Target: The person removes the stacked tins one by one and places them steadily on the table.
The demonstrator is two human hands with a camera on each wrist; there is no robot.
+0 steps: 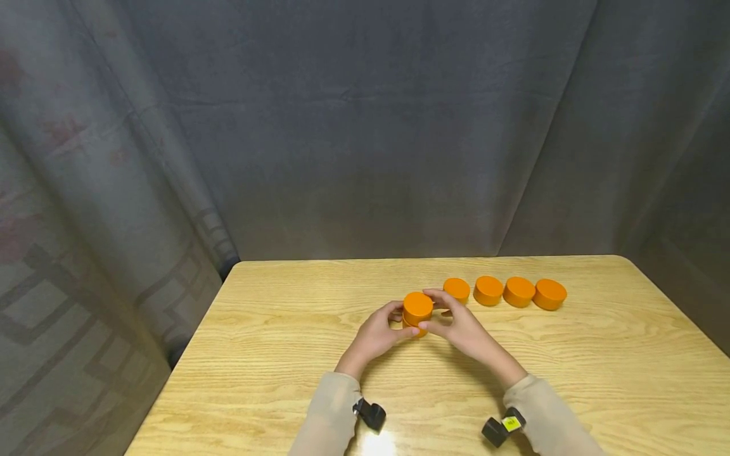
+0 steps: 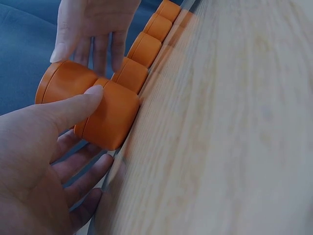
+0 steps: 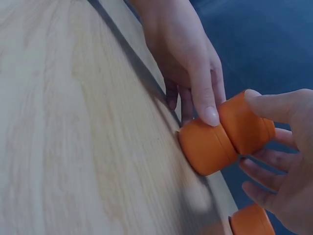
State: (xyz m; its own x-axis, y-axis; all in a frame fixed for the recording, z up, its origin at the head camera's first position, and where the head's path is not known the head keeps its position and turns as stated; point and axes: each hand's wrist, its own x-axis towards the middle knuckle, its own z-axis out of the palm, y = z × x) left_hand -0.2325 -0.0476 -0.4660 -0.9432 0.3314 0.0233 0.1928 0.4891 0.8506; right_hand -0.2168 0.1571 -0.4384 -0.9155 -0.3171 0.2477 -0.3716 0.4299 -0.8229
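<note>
Two short, round, lidded orange containers are stacked on the wooden table. My left hand holds the lower container, its thumb pressed on the side near the seam and its other fingers behind. The upper container sits on top, tilted slightly against the lower one in the right wrist view. Around it, my right hand pinches with the thumb at the near side and fingers on the far side. The far fingers of both hands are partly hidden by the containers in the head view.
Several matching orange containers stand in a row toward the back right of the table, the nearest just beyond my right fingers. A grey curtain hangs behind the table's back edge. Black cameras are strapped on both sleeves.
</note>
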